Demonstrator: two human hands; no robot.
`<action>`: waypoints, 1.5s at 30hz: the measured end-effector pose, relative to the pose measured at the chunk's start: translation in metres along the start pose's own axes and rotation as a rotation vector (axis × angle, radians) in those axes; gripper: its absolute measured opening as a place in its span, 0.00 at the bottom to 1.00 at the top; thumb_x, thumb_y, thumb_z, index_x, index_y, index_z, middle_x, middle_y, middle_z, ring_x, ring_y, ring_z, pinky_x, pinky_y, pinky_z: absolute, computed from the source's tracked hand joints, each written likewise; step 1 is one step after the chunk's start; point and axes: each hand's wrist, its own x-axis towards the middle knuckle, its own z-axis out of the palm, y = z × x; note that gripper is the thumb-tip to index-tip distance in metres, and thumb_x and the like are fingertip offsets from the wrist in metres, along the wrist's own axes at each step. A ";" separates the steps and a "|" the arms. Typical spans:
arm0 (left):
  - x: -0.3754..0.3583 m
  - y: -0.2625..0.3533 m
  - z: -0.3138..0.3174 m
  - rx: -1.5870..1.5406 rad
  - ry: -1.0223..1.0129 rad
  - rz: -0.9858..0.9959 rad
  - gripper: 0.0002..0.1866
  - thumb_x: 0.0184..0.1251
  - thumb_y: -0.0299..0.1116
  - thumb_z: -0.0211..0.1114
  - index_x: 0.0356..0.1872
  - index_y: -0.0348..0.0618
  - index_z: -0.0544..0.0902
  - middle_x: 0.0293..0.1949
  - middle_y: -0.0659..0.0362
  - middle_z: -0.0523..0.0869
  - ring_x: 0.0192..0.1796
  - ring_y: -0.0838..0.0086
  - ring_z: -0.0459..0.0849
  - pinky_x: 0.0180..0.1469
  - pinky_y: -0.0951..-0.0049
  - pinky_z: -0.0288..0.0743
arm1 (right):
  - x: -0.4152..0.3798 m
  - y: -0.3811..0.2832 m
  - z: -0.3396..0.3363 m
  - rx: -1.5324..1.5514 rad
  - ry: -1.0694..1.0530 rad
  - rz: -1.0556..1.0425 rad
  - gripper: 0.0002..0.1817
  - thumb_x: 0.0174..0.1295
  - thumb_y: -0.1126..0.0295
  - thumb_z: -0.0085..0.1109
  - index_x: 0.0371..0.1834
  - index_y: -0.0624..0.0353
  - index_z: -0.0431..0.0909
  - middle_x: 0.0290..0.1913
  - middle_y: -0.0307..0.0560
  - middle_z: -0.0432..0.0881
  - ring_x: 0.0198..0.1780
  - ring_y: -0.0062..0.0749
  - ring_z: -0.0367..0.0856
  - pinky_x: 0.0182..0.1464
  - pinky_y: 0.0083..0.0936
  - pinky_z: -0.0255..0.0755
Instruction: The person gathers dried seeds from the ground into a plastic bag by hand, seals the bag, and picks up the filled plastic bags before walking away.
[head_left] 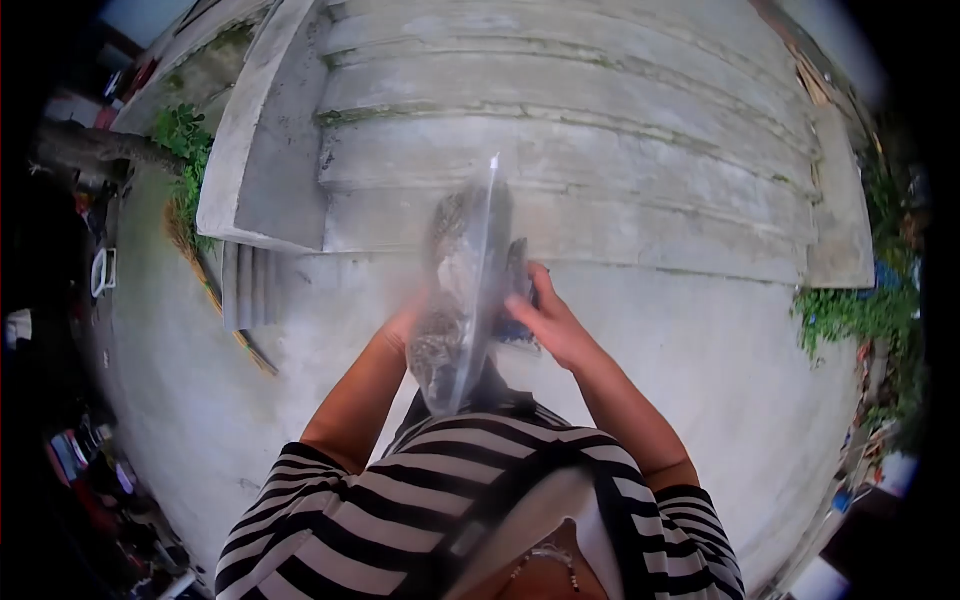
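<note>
A clear plastic bag with a zip-like strip along its right side stands upright in front of my chest, with greyish-brown contents that are blurred. My left hand is at the bag's left side, its fingers hidden behind the plastic. On the right, my right hand has its thumb and a finger apart around a dark item beside the bag; what this item is, I cannot make out.
Wide concrete steps rise ahead, with a low concrete wall on their left. A straw broom lies at the left near a ridged grey block. Green plants grow at the right.
</note>
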 end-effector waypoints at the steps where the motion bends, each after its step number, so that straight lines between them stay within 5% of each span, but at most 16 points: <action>1: 0.013 0.029 -0.003 -0.019 0.011 0.039 0.36 0.82 0.64 0.59 0.74 0.45 0.78 0.61 0.52 0.90 0.56 0.64 0.92 0.59 0.58 0.90 | 0.040 -0.004 -0.007 -0.160 -0.065 -0.048 0.46 0.79 0.51 0.64 0.90 0.54 0.47 0.79 0.56 0.67 0.66 0.39 0.78 0.68 0.36 0.74; 8: 0.072 0.241 0.020 -0.056 0.101 0.327 0.35 0.82 0.63 0.59 0.74 0.45 0.78 0.61 0.52 0.90 0.56 0.65 0.92 0.59 0.58 0.90 | 0.237 -0.148 -0.008 0.395 -0.068 -0.011 0.47 0.82 0.42 0.54 0.93 0.39 0.37 0.87 0.54 0.54 0.70 0.37 0.76 0.72 0.42 0.74; 12: 0.114 0.353 0.020 -0.052 0.166 0.504 0.35 0.83 0.63 0.58 0.74 0.45 0.78 0.60 0.52 0.90 0.56 0.65 0.92 0.59 0.58 0.90 | 0.349 -0.200 -0.034 0.265 -0.075 0.014 0.38 0.85 0.50 0.54 0.90 0.49 0.51 0.81 0.59 0.69 0.65 0.46 0.83 0.69 0.45 0.78; 13: 0.118 0.367 0.018 -0.035 0.169 0.541 0.35 0.83 0.63 0.58 0.74 0.45 0.78 0.60 0.52 0.90 0.56 0.65 0.92 0.59 0.59 0.90 | 0.344 -0.198 -0.044 0.221 -0.080 -0.042 0.32 0.85 0.55 0.55 0.84 0.58 0.63 0.75 0.58 0.76 0.67 0.45 0.83 0.70 0.44 0.79; 16: 0.154 0.477 0.000 -0.001 0.189 0.589 0.35 0.83 0.63 0.58 0.74 0.45 0.78 0.60 0.53 0.90 0.56 0.65 0.92 0.59 0.59 0.90 | 0.436 -0.240 -0.086 -0.031 -0.057 0.007 0.25 0.84 0.58 0.57 0.77 0.60 0.74 0.65 0.54 0.85 0.64 0.40 0.85 0.69 0.39 0.80; 22: 0.160 0.686 0.020 0.136 0.277 0.550 0.35 0.83 0.63 0.57 0.74 0.46 0.78 0.60 0.53 0.90 0.56 0.66 0.92 0.59 0.59 0.90 | 0.602 -0.294 -0.156 -0.191 0.225 0.426 0.17 0.80 0.59 0.62 0.63 0.59 0.82 0.54 0.44 0.89 0.52 0.29 0.87 0.58 0.30 0.81; 24: 0.157 0.739 0.035 0.155 0.319 0.529 0.34 0.84 0.63 0.57 0.74 0.46 0.78 0.60 0.53 0.90 0.56 0.66 0.92 0.59 0.59 0.90 | 0.676 -0.333 -0.137 -0.237 0.207 0.413 0.15 0.80 0.61 0.62 0.61 0.57 0.82 0.53 0.42 0.88 0.53 0.29 0.87 0.58 0.31 0.81; 30: 0.169 0.865 0.067 0.076 0.402 0.552 0.34 0.84 0.62 0.57 0.75 0.46 0.78 0.60 0.53 0.90 0.55 0.66 0.92 0.59 0.60 0.90 | 0.889 -0.489 0.014 -0.233 -0.274 0.188 0.15 0.84 0.64 0.57 0.64 0.60 0.81 0.54 0.47 0.89 0.54 0.31 0.87 0.60 0.33 0.83; 33: 0.194 0.943 0.075 0.040 0.389 0.575 0.34 0.84 0.62 0.57 0.75 0.46 0.78 0.60 0.53 0.90 0.55 0.67 0.92 0.59 0.60 0.90 | 0.964 -0.573 0.093 -0.076 -0.528 0.429 0.25 0.85 0.51 0.53 0.72 0.58 0.77 0.63 0.51 0.86 0.59 0.35 0.85 0.62 0.34 0.82; 34: 0.203 0.969 0.079 0.027 0.375 0.575 0.34 0.84 0.62 0.56 0.75 0.46 0.78 0.60 0.54 0.90 0.55 0.67 0.92 0.59 0.60 0.90 | 0.977 -0.599 0.112 -0.191 -0.515 0.466 0.29 0.84 0.47 0.53 0.75 0.59 0.74 0.65 0.51 0.84 0.60 0.33 0.83 0.62 0.34 0.81; 36: 0.225 1.022 0.088 -0.004 0.347 0.564 0.34 0.84 0.62 0.56 0.75 0.46 0.78 0.60 0.54 0.90 0.55 0.67 0.92 0.59 0.60 0.90 | 1.010 -0.627 0.120 -0.527 -0.498 0.207 0.32 0.85 0.46 0.51 0.77 0.60 0.71 0.64 0.49 0.83 0.61 0.31 0.81 0.60 0.32 0.79; 39: 0.251 1.098 0.108 -0.040 0.297 0.525 0.34 0.85 0.62 0.56 0.75 0.46 0.78 0.59 0.54 0.90 0.55 0.67 0.92 0.59 0.60 0.90 | 1.042 -0.712 0.122 -0.160 -0.354 0.456 0.31 0.84 0.49 0.54 0.79 0.60 0.69 0.64 0.49 0.81 0.61 0.35 0.79 0.61 0.30 0.76; 45: 0.336 1.263 0.159 -0.018 0.176 0.425 0.33 0.85 0.62 0.56 0.75 0.46 0.78 0.59 0.54 0.90 0.55 0.68 0.92 0.58 0.61 0.90 | 1.138 -0.789 0.066 -0.205 -0.119 0.291 0.25 0.81 0.67 0.59 0.77 0.58 0.71 0.68 0.48 0.80 0.64 0.30 0.80 0.60 0.30 0.78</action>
